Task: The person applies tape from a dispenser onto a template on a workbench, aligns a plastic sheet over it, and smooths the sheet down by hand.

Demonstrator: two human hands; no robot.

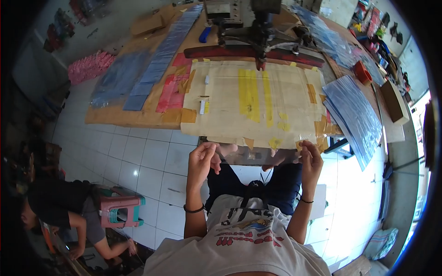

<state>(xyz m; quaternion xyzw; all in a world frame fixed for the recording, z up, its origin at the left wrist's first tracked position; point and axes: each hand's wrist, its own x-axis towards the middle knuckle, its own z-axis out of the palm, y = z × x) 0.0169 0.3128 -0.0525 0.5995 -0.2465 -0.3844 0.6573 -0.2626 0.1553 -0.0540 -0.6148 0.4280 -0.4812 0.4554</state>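
Observation:
A cream sheet point(225, 99) with yellow and orange tape patches covers the middle of the wooden table and hangs over its front edge. Below that edge a clear, shiny sheet point(251, 156) spans the gap between my hands. My left hand point(203, 161) pinches its left end, thumb against fingertips. At the right end, my right hand point(311, 158) has its fingers closed on the same clear sheet. Just beyond the cream sheet stands a dark metal machine point(262, 32) with a long red bar point(207, 52).
Blue plastic sheets lie at the table's left point(161, 55) and right point(357, 110). A red cup point(362, 72) and a cardboard box point(394, 103) are at the right. At lower left a person point(64, 202) is beside a pink stool point(120, 207).

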